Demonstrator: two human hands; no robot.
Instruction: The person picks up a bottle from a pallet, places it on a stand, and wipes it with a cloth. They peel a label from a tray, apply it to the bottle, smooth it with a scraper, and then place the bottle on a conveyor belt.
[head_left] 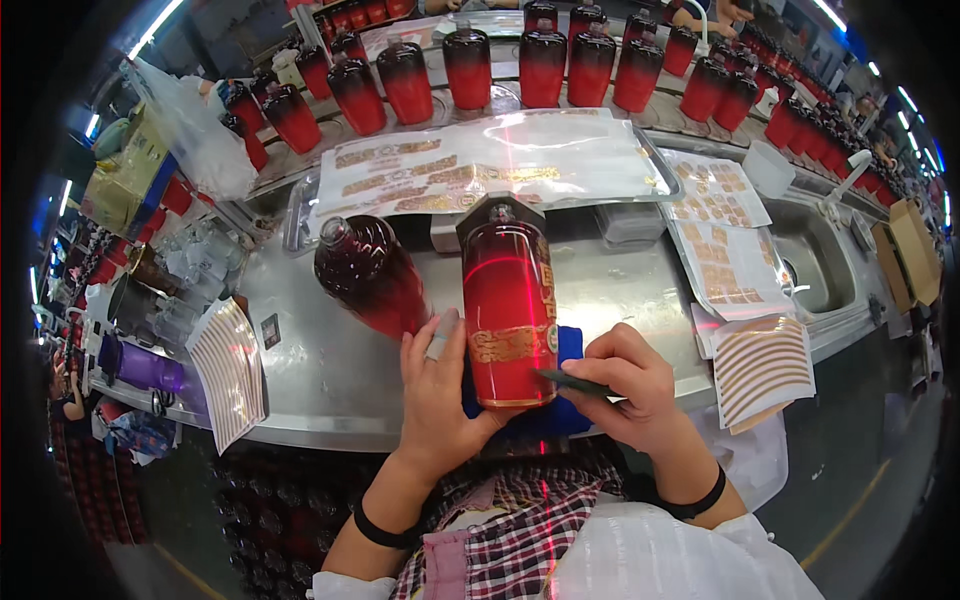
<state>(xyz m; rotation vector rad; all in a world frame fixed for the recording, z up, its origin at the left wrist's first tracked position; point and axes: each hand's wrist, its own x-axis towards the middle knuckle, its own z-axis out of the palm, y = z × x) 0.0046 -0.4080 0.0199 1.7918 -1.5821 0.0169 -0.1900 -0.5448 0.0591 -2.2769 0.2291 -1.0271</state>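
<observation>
Your left hand (437,385) grips the near end of a red bottle (508,310) lying on its side, fingers curled up its left flank, palm under the base. Your right hand (625,385) is clenched on a thin dark tool (572,380), its tip touching the bottle's lower right side, just beside the gold label (508,343) banding the bottle. Bottle lies lengthwise away from you on a blue cloth (568,350), neck pointing to the far side, at the near edge of the steel worktable (330,370).

Just left of it, a second dark red bottle (372,272) lies tilted, apart from your fingers. Beyond both, a clear tray (500,160) holds sheets of gold stickers. More sticker sheets (725,240) lie to the right; curved gold strip sheets at the right (765,365) and left (230,365) table edges. A row of upright red bottles (545,65) stands along the far side.
</observation>
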